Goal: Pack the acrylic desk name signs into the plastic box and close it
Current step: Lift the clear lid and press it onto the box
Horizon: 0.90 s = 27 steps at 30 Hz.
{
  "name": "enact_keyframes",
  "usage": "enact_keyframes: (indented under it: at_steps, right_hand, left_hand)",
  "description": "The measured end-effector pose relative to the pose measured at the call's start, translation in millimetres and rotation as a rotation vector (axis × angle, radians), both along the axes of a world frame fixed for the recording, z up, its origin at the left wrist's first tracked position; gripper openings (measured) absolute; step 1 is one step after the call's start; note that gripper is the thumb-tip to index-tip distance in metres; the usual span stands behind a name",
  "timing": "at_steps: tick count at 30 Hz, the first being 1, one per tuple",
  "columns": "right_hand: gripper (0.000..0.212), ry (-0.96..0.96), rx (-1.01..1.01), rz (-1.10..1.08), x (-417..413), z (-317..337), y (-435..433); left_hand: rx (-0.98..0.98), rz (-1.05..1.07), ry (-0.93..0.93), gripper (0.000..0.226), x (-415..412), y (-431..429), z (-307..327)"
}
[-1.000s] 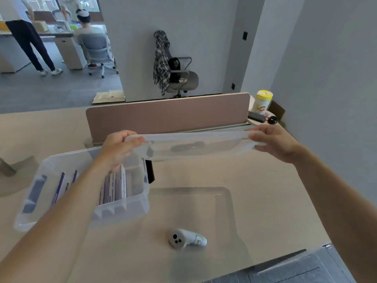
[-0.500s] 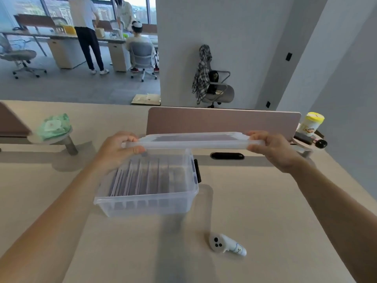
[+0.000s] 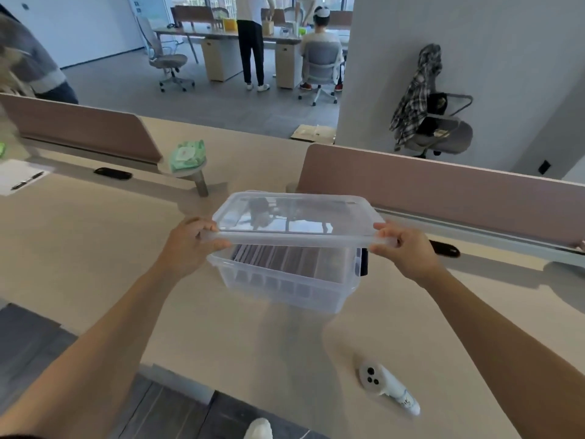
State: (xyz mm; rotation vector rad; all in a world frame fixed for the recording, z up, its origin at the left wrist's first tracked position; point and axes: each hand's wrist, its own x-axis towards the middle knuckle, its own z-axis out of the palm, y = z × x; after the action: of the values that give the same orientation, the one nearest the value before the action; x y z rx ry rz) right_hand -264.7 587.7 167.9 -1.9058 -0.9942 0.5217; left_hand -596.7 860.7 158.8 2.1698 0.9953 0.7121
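Observation:
A clear plastic box (image 3: 285,288) stands on the beige desk, with several acrylic name signs (image 3: 278,258) upright in a row inside it. Both hands hold the clear lid (image 3: 297,217) over the box. My left hand (image 3: 190,245) grips the lid's near-left corner and my right hand (image 3: 405,248) grips its near-right corner. The lid's near edge is raised above the box's rim; its far edge looks lower, but I cannot tell if it touches the box. A black latch (image 3: 364,261) shows on the box's right side.
A white controller (image 3: 387,388) lies on the desk near the front right. A pink divider panel (image 3: 443,191) runs behind the box, and another (image 3: 82,128) stands at the left. A green wipes pack (image 3: 186,153) sits on a small stand. Paper with a pen (image 3: 22,180) lies far left.
The lid has come over the box from the right, held in both hands, and now sits lower above it. My view has turned left.

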Motion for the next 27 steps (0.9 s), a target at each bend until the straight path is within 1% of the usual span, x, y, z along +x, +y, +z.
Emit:
enact_keyframes:
  at_steps: [4,9,12,15,18,20,22,24,27]
  right_hand:
    - [0.012,-0.038,-0.035,-0.031,-6,-23,13]
    - [0.021,-0.067,-0.105,-0.089,-19,-43,30]
    - [0.025,-0.078,-0.159,-0.153,-32,-53,40]
    - [0.026,-0.13,-0.232,-0.19,-47,-62,48]
    - [0.023,-0.187,-0.262,-0.231,-62,-71,49]
    - [0.021,-0.215,-0.289,-0.245,-70,-76,47]
    - [0.02,-0.245,-0.334,-0.237,-74,-82,43]
    - [0.021,-0.28,-0.377,-0.225,-77,-90,41]
    - [0.023,-0.314,-0.363,-0.257,-83,-98,40]
  left_hand:
    - [0.047,-0.005,-0.015,0.036,-7,14,-21]
    - [0.031,-0.056,0.0,0.039,-9,40,-45]
    - [0.012,-0.111,0.03,0.039,-10,65,-59]
    - [0.057,-0.205,0.03,0.044,-14,86,-76]
    - [0.081,-0.315,0.004,0.033,-17,97,-90]
    - [0.06,-0.371,0.006,0.043,-18,102,-98]
    - [0.083,-0.4,-0.006,0.051,-16,106,-106]
    - [0.096,-0.418,0.002,0.051,-14,110,-112]
    - [0.089,-0.428,0.02,0.05,-12,109,-116]
